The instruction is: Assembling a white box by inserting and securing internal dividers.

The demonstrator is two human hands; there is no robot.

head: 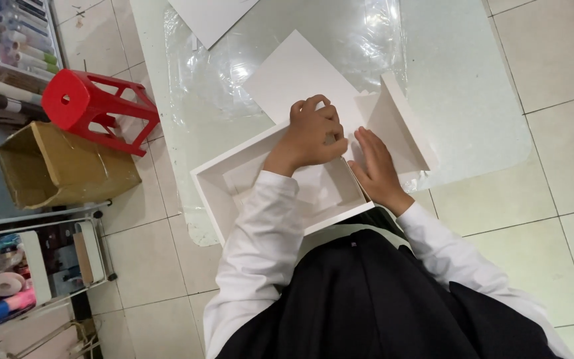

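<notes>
The left hand (313,133) is curled, its fingers bent down and pressing on the far wall of a white foam-board box (234,179) near the corner; whether it pinches anything small there I cannot tell. The right hand (375,166) lies flat and open, fingers straight, palm against the box's right side, just below a loose white panel (400,123) that stands tilted beside it. The box sits on the floor, on a pale mat (466,86) under crinkled clear plastic film (220,73), right before the person's knees.

To do this joint well, I judge the flat hand should brace the wall square while the curled one presses evenly along the edge, not at a single spot. A flat white sheet (293,76) lies beyond the box. To the left stand a red stool (88,106) and a cardboard box (61,166).
</notes>
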